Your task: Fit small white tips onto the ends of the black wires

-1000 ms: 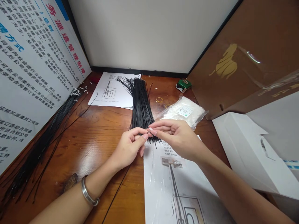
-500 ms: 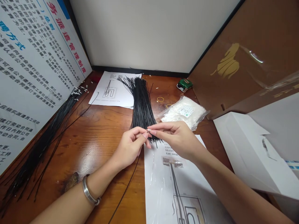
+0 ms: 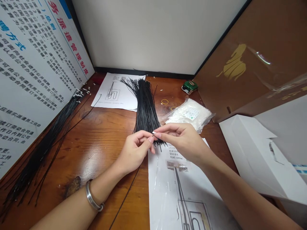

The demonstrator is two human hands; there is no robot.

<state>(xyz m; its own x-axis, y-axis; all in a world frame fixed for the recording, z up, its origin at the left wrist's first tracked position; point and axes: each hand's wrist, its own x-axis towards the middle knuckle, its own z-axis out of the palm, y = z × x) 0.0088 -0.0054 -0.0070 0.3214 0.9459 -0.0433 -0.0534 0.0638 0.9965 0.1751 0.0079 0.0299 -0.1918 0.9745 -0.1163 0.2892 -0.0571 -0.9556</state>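
My left hand (image 3: 134, 151) pinches the end of a thin black wire (image 3: 127, 196) that trails down toward me over the wooden table (image 3: 96, 150). My right hand (image 3: 182, 140) meets it fingertip to fingertip, pinched on a tiny white piece that I cannot make out. Both hands hover over the near end of a loose bundle of black wires (image 3: 145, 107) lying lengthwise on the table. A clear bag of small white parts (image 3: 189, 115) lies just beyond my right hand.
A sleeved drawing sheet (image 3: 177, 188) lies under my right forearm, another drawing (image 3: 115, 92) at the back. Finished black wires (image 3: 40, 150) rest along the left poster board (image 3: 31, 70). A white box (image 3: 256, 156), cardboard (image 3: 240, 57), green tape measure (image 3: 189, 87) and yellow rubber bands (image 3: 164, 102) are on the right.
The hands have stayed pinched together at the same spot. The trailing wire has swung slightly to the right below my left hand.
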